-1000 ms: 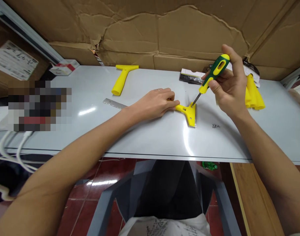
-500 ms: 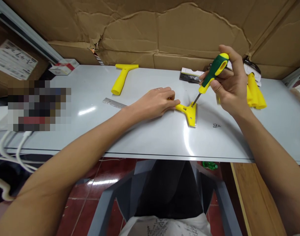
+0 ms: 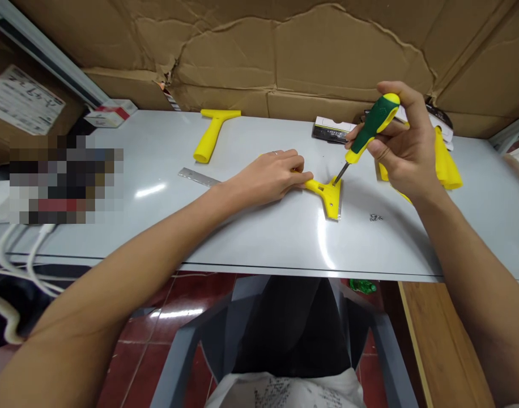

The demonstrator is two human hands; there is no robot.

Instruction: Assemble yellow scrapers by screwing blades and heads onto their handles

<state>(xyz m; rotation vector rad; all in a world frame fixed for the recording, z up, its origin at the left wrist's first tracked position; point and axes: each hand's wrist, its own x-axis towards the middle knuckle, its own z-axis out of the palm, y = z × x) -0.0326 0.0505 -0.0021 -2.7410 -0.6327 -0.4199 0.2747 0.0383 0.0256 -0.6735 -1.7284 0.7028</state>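
A yellow scraper [image 3: 328,196] lies on the table, its wide head toward the right with a blade along the edge. My left hand [image 3: 274,177] is closed around its handle and covers most of it. My right hand [image 3: 406,147] grips a screwdriver [image 3: 371,127] with a green and yellow handle, held tilted. The screwdriver's tip meets the scraper's head near its far corner, where the screw itself is too small to make out. A second screw shows at the head's near side. Several small screws [image 3: 375,217] lie in a little pile right of the scraper.
Another yellow scraper handle [image 3: 211,135] lies at the back left, and a steel ruler [image 3: 198,177] sits by my left forearm. More yellow handles [image 3: 447,161] are behind my right hand. A black and white box [image 3: 334,130] stands near the cardboard backing [image 3: 225,62].
My right hand's grip on the screwdriver has shifted slightly, with the tip still at the same spot on the scraper. My left hand stays on the handle.
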